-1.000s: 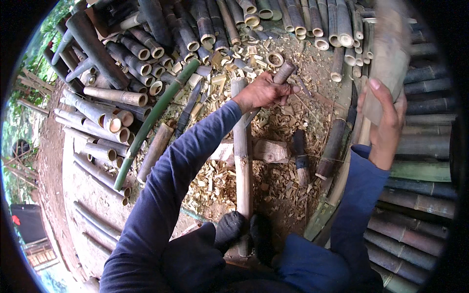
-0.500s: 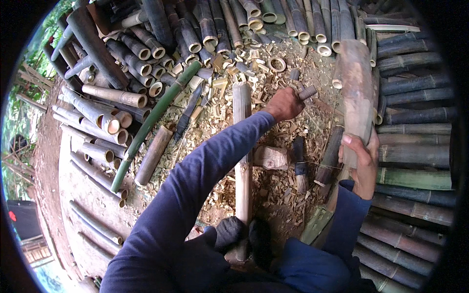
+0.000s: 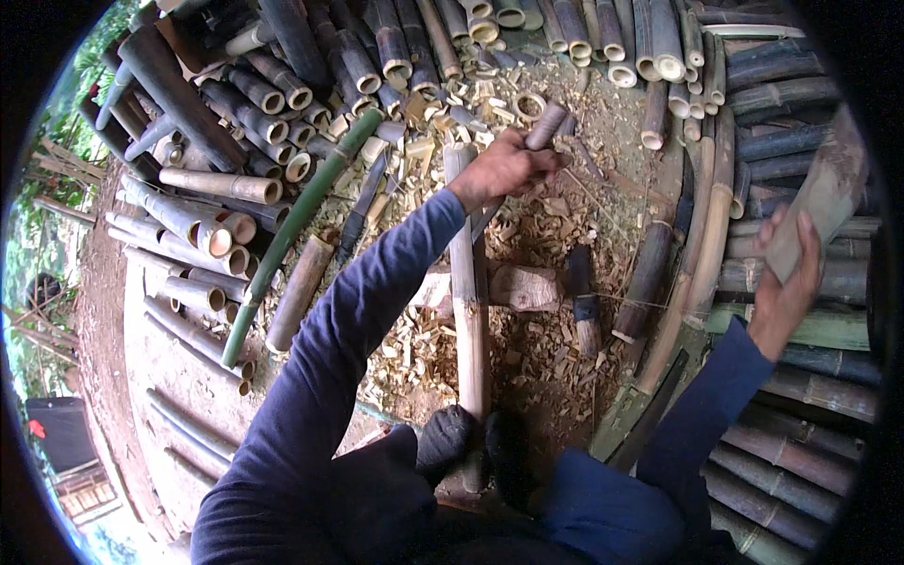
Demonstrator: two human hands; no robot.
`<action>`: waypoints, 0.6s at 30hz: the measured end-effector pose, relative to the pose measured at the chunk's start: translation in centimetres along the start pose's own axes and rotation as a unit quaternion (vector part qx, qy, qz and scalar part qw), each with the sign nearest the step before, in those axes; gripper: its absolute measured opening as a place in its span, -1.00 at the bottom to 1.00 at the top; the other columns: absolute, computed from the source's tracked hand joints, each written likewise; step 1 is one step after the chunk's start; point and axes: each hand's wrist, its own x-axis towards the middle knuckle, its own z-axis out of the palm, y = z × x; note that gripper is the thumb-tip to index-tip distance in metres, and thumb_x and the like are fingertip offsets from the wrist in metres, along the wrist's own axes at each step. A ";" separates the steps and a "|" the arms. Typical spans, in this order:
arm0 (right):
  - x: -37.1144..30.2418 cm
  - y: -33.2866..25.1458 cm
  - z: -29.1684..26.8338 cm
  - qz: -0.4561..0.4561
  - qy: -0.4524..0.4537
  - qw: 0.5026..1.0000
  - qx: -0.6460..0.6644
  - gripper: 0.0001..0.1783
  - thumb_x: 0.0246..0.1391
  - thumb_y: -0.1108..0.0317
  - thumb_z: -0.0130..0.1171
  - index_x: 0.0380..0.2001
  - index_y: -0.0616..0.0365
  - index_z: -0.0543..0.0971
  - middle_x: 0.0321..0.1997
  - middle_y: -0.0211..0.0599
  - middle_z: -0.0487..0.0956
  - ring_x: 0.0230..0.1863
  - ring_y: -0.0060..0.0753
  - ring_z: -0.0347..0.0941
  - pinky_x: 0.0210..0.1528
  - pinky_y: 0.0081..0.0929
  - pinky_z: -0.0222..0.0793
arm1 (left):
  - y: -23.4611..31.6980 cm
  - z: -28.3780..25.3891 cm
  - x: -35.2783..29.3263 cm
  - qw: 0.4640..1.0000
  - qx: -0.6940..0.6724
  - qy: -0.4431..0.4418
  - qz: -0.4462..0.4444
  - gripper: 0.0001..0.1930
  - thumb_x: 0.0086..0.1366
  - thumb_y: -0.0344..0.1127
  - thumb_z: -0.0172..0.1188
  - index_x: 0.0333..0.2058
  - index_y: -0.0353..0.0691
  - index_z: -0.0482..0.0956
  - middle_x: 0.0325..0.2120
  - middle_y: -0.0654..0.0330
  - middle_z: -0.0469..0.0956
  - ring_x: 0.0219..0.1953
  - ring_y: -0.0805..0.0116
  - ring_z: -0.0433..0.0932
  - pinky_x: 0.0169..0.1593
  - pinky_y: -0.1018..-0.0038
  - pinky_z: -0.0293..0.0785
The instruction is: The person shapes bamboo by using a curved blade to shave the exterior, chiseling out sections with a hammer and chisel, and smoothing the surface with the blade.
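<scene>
"Clock face centred on the view, then, and what's the left hand (image 3: 508, 169) up to?"

"It's at one o'clock, fingers curled firmly round a thick, ribbed handle (image 3: 547, 125), with the end poking out past the grip! A dark, narrow strip (image 3: 485, 222) shows below the fist, right by the wooden bar (image 3: 468, 330); whether they touch, I cannot tell."

"And the right hand (image 3: 789, 273)?"

"Way out at three o'clock! Fingers wrapped round the lower end of a wooden club (image 3: 829, 193), its broad end raised and tilted towards two, well apart from the other hand."

"Give us the bar!"

"Dead centre, running from twelve down to six, its near end between two dark-shod feet (image 3: 443, 438). A wood block (image 3: 524, 287) shows on either side of it at the middle, and pale chips (image 3: 414, 358) are scattered all around!"

"Further out?"

"A green bamboo pole (image 3: 306, 231) slants at ten o'clock, with a stack of cut bamboo tubes (image 3: 221, 188) beyond it. Over at four, long dark bamboo poles (image 3: 800, 391) lie side by side, and a dark-banded stick (image 3: 584, 301) rests among the chips just past three!"
</scene>
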 end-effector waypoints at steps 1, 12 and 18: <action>0.8 2.5 2.5 -0.008 0.010 0.999 0.042 -0.65 0.14 0.20 0.30 -0.14 0.27 0.59 -0.33 -0.20 0.61 -0.43 -0.39 0.54 -0.40 -0.44 0.48 | 0.2 -1.5 -1.5 1.000 -0.002 0.020 0.009 -0.74 0.33 -0.19 0.33 -0.15 -0.24 0.72 -0.46 0.31 0.62 -0.63 0.58 0.40 -0.55 0.55 0.31; -5.5 3.3 7.2 0.157 -0.319 0.921 -0.157 -0.21 -0.11 0.28 0.42 0.21 0.28 0.38 -0.09 -0.26 0.53 -0.14 -0.48 0.48 -0.10 -0.58 0.42 | -0.8 0.9 -0.4 0.965 0.218 0.139 0.032 -0.69 0.35 -0.14 0.30 -0.30 -0.35 0.68 -0.48 0.08 0.66 -0.45 0.33 0.64 -0.35 0.38 0.59; -6.5 4.2 2.8 0.206 -0.203 0.955 -0.069 -0.44 -0.02 0.26 0.34 0.03 0.27 0.45 -0.37 -0.19 0.54 -0.59 -0.35 0.49 -0.59 -0.37 0.41 | -7.4 3.2 4.7 0.849 0.470 0.241 -0.017 -0.70 0.30 -0.22 0.18 -0.17 -0.33 0.67 -0.21 -0.16 0.69 -0.13 -0.05 0.72 -0.11 0.14 0.67</action>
